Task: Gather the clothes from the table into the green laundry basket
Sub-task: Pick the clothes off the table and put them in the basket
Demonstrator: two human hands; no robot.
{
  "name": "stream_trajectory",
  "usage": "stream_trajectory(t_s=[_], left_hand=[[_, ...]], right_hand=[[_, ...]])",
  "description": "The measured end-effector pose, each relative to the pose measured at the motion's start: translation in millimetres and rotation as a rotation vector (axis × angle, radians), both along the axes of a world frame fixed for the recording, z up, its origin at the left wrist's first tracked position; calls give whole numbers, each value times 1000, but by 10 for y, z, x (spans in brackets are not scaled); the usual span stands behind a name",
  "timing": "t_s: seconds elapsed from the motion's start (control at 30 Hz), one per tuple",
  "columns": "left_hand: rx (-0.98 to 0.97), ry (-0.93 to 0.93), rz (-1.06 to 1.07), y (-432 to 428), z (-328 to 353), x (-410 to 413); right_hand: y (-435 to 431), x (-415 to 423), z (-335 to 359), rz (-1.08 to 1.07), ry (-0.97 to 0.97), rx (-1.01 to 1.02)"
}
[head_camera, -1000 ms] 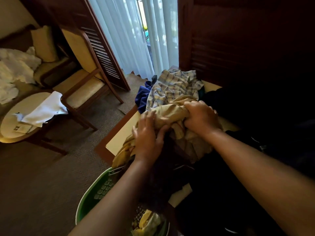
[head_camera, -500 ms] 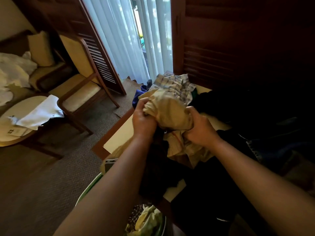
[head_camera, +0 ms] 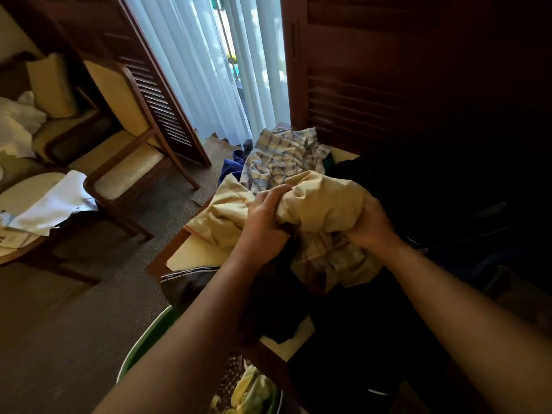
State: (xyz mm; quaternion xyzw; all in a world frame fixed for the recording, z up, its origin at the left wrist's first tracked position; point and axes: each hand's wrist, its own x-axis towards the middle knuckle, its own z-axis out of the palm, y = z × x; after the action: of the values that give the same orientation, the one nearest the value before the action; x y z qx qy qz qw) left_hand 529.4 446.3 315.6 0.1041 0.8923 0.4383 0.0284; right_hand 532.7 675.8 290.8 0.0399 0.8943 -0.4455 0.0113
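Both hands grip one bunched tan shirt (head_camera: 322, 204) above the desk (head_camera: 194, 249). The left hand (head_camera: 263, 216) has its fingers (head_camera: 276, 194) curled tightly into the shirt's left side, and the right hand (head_camera: 370, 225) clutches the bundle from the right with its fingers buried in the folds. A loose flap of the shirt spreads leftward and hangs over the near left edge of the desk, while a striped lining droops below the right hand. Just behind the bundle a plaid shirt (head_camera: 283, 156) lies crumpled at the far end of the desk, with a blue garment (head_camera: 231, 168) beside it at the left edge. Dark clothes (head_camera: 358, 324) cover the near and right part of the desk, too shadowed to tell apart. The green laundry basket (head_camera: 146, 339) stands on the carpet at the desk's near corner, under the left forearm, with yellow-green cloth (head_camera: 251, 389) inside. A wooden chair (head_camera: 125, 162) with pale cushions stands to the left, in front of white curtains (head_camera: 209, 70).
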Motion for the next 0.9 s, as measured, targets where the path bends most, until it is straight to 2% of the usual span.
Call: stream_trajectory(t_s=[0.07, 0.17, 0.23, 0.3, 0.37, 0.5, 0.6, 0.67, 0.8, 0.9], left_hand=[[-37, -45, -19, -133, -16, -87], [-10, -161, -11, -201, 90, -218], [-29, -225, 52, -201, 49, -339], [6, -341, 102, -222, -128, -431], [102, -397, 173, -194, -236, -442], [408, -519, 172, 45, -104, -388], [828, -740, 228, 147, -19, -386], [992, -864, 233, 162, -13, -367], [1083, -908, 112, 126, -49, -296], [1082, -885, 116, 43, -83, -268]], right_hand=[[63, -39, -13, -98, -3, 133], [90, -85, 94, -124, 13, 327], [45, -133, 135, -69, 29, 313], [23, -236, 123, 108, 44, 281], [-3, -391, -24, 228, 25, 159], [-278, -504, 49, 250, -96, -127], [-420, -558, 78, 240, -109, -262], [-490, -578, 65, 160, -91, -324], [-584, -519, 0, 73, -97, -427], [-625, -452, -53, 46, -47, -469]])
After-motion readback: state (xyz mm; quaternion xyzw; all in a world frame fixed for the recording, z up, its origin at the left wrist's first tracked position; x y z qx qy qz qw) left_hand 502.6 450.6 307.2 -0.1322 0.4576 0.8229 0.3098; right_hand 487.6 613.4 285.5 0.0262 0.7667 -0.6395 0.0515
